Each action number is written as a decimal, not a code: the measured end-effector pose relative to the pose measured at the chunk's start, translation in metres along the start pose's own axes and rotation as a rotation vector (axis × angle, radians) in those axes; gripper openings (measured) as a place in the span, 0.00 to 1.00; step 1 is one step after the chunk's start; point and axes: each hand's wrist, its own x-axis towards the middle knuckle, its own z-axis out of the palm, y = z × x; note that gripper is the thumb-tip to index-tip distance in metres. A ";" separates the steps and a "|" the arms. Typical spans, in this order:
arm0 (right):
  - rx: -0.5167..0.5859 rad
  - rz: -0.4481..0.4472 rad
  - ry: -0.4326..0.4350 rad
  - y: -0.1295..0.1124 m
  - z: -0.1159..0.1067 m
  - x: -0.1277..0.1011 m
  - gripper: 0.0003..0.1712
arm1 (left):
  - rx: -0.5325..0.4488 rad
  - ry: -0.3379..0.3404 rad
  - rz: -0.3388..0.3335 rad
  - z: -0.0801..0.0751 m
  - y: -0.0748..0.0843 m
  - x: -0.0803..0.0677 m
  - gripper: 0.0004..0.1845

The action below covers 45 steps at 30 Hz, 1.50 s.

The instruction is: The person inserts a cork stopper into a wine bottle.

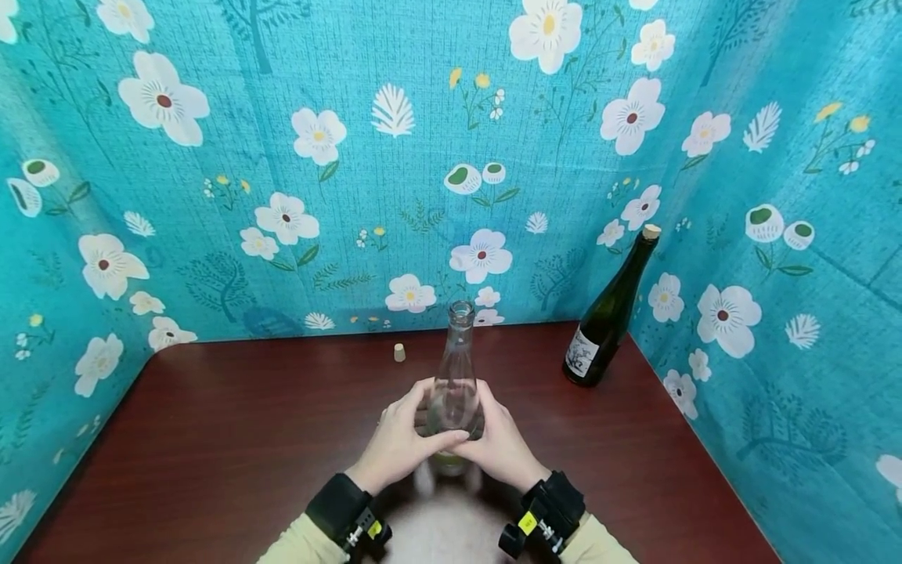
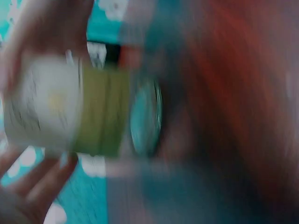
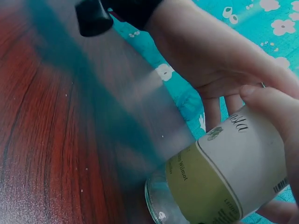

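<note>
Both hands, the left hand and the right hand, wrap around the clear bottle (open mouth) at table centre, with a cork at 11 o'clock and a dark bottle at 2 o'clock.

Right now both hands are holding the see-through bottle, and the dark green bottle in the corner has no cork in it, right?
Not quite. The head view shows the dark green bottle with a cork in its neck. The rest holds: the left hand and right hand both hold the see-through bottle, whose mouth is open. A loose cork lies on the table.
</note>
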 end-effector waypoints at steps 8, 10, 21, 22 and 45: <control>0.038 0.038 0.026 -0.003 0.003 0.002 0.47 | 0.064 0.130 0.081 -0.036 -0.038 0.043 0.20; 0.039 0.049 0.024 -0.003 0.002 0.002 0.47 | 0.147 0.176 0.025 -0.040 -0.048 0.055 0.23; 0.048 0.066 0.016 -0.003 -0.001 0.001 0.48 | 0.497 0.100 -0.196 -0.038 -0.089 0.083 0.33; 0.050 0.071 0.014 -0.003 -0.001 0.001 0.48 | 0.512 0.098 -0.210 -0.037 -0.092 0.083 0.33; 0.094 0.061 0.011 -0.004 -0.001 -0.001 0.46 | 0.398 0.113 -0.180 -0.029 -0.081 0.087 0.11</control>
